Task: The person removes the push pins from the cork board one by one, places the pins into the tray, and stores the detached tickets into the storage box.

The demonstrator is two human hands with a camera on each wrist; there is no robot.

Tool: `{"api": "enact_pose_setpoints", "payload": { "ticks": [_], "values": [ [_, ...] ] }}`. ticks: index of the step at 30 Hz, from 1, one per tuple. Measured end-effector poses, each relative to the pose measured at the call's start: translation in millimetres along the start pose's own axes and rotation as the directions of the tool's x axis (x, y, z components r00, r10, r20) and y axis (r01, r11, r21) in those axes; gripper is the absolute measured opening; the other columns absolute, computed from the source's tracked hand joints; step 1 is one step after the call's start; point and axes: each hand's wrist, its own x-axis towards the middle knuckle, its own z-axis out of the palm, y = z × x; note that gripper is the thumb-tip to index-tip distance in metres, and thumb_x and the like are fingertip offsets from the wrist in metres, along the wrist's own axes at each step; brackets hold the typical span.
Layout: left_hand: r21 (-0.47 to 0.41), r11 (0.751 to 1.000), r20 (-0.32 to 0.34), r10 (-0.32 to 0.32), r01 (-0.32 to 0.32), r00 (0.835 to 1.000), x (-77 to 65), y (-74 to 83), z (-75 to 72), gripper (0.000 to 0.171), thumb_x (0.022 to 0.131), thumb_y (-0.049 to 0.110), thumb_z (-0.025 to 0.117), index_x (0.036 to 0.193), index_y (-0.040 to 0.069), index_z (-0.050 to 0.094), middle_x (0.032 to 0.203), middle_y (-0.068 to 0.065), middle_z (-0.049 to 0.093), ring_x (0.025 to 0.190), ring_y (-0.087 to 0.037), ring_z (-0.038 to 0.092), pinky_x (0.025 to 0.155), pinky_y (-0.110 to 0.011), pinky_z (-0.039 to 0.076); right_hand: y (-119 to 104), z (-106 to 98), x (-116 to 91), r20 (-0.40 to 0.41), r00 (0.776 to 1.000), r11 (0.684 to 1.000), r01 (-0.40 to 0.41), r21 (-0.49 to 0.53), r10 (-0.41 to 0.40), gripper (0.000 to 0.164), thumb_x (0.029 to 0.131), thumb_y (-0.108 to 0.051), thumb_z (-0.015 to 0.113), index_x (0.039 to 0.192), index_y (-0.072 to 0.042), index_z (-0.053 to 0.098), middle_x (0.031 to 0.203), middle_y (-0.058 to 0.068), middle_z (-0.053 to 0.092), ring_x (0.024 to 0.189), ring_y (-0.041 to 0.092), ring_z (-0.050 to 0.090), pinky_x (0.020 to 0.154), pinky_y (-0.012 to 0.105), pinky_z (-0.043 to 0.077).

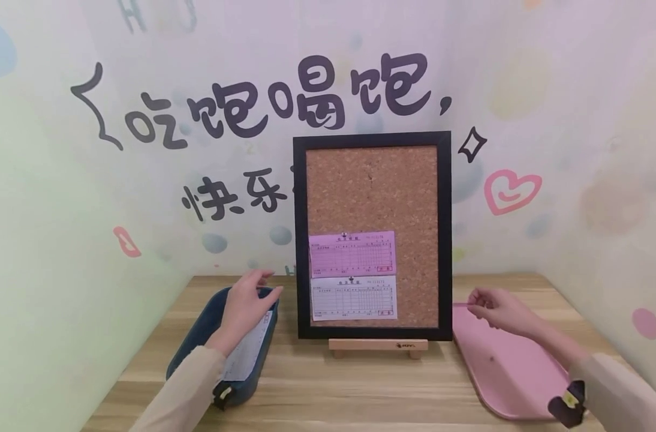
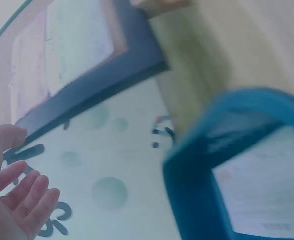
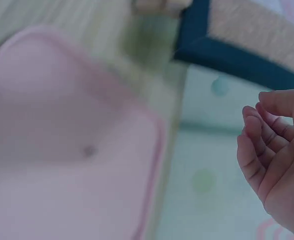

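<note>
My left hand (image 1: 247, 309) hovers over a dark blue basket (image 1: 195, 339), its fingers loosely bent with nothing between them. White printed slips (image 1: 247, 354) lie in the basket. My right hand (image 1: 500, 312) hangs over the far part of a pink tray (image 1: 514, 372); its fingers are loosely curled, the thumb tip close to the index finger, and no object shows in them. On the tray lies one small dark pin-like thing (image 1: 492, 359). Between the hands stands a black-framed cork board (image 1: 371, 192). A pink receipt slip (image 1: 352, 255) is pinned above a white receipt slip (image 1: 355, 300), both at its lower left.
A small wooden stand (image 1: 379, 344) holds the board upright on the wooden table (image 1: 328, 396). Close behind rises a wall (image 1: 241, 54) with large black lettering and painted shapes. Basket and tray flank the board at left and right.
</note>
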Motion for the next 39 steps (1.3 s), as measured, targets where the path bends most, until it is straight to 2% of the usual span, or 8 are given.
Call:
{"api": "enact_pose_setpoints", "payload": {
  "ticks": [4, 11, 19, 23, 27, 32, 39],
  "values": [
    [-0.025, 0.999, -0.012, 0.039, -0.04, 0.999, 13.6, 12.9, 4.8, 0.04, 0.078, 0.022, 0.071, 0.113, 0.005, 0.059, 0.108, -0.011, 0.059, 0.092, -0.025, 0.058, 0.074, -0.039, 0.05, -26.4, -0.7, 20.6, -0.013, 0.998, 0.998, 0.066, 0.007, -0.066, 0.006, 0.088, -0.007, 0.057, 0.085, -0.001, 0.056, 0.066, -0.001, 0.053, 0.049, 0.005, 0.047, 0.042, 0.025, 0.043],
    [-0.065, 0.992, -0.068, 0.103, -0.108, 0.992, 32.7, 26.1, 15.7, 0.046, 0.077, 0.02, 0.072, 0.117, 0.004, 0.056, 0.113, -0.011, 0.059, 0.093, -0.025, 0.058, 0.075, -0.039, 0.049, -68.7, 0.9, 54.8, 0.009, 0.997, 0.997, 0.072, -0.015, -0.071, 0.005, 0.086, -0.007, 0.059, 0.086, -0.003, 0.057, 0.068, 0.005, 0.054, 0.056, 0.01, 0.047, 0.048, 0.024, 0.044],
    [-0.083, 0.99, -0.081, 0.108, -0.115, 0.991, 49.6, 40.1, 26.8, 0.056, 0.077, 0.022, 0.072, 0.125, 0.003, 0.049, 0.12, -0.014, 0.054, 0.101, -0.027, 0.055, 0.082, -0.041, 0.047, -100.5, 5.7, 82.5, 0.002, 0.993, 0.991, 0.12, -0.06, -0.12, 0.004, 0.085, -0.005, 0.06, 0.086, -0.002, 0.059, 0.072, 0.006, 0.057, 0.062, 0.014, 0.048, 0.053, 0.023, 0.043],
    [-0.08, 0.992, -0.081, 0.093, -0.099, 0.992, 55.0, 43.8, 30.5, 0.064, 0.077, 0.023, 0.072, 0.13, 0.001, 0.042, 0.126, -0.017, 0.048, 0.107, -0.029, 0.052, 0.088, -0.042, 0.045, -112.1, 9.6, 94.7, -0.004, 0.99, 0.989, 0.139, -0.046, -0.139, 0.003, 0.085, -0.005, 0.06, 0.085, -0.002, 0.058, 0.072, 0.005, 0.057, 0.063, 0.014, 0.047, 0.053, 0.023, 0.042],
    [-0.088, 0.995, -0.078, 0.048, -0.055, 0.996, 59.8, 42.6, 34.2, 0.072, 0.078, 0.024, 0.071, 0.134, 0.0, 0.035, 0.131, -0.019, 0.043, 0.113, -0.031, 0.047, 0.093, -0.043, 0.042, -121.2, 14.7, 104.6, 0.007, 0.99, 0.99, 0.138, -0.02, -0.138, 0.004, 0.085, -0.006, 0.06, 0.086, -0.004, 0.057, 0.072, 0.003, 0.054, 0.063, 0.014, 0.047, 0.053, 0.023, 0.041],
    [-0.116, 0.993, -0.084, 0.0, -0.01, 0.996, 65.0, 38.7, 40.1, 0.075, 0.078, 0.027, 0.071, 0.136, 0.0, 0.031, 0.132, -0.019, 0.041, 0.113, -0.031, 0.047, 0.093, -0.043, 0.041, -131.0, 21.3, 116.5, -0.006, 0.99, 0.99, 0.142, -0.023, -0.142, 0.004, 0.085, -0.009, 0.06, 0.087, -0.006, 0.058, 0.073, 0.002, 0.054, 0.065, 0.014, 0.048, 0.054, 0.025, 0.041],
    [-0.155, 0.987, -0.049, -0.041, 0.033, 0.998, 65.8, 36.5, 49.7, 0.081, 0.078, 0.03, 0.07, 0.14, 0.004, 0.025, 0.138, -0.016, 0.037, 0.116, -0.03, 0.046, 0.097, -0.044, 0.038, -138.6, 29.8, 132.9, -0.035, 0.99, 0.99, 0.139, -0.003, -0.139, 0.005, 0.086, -0.011, 0.059, 0.087, -0.006, 0.057, 0.073, 0.003, 0.054, 0.066, 0.015, 0.048, 0.056, 0.026, 0.04]
  ]
}}
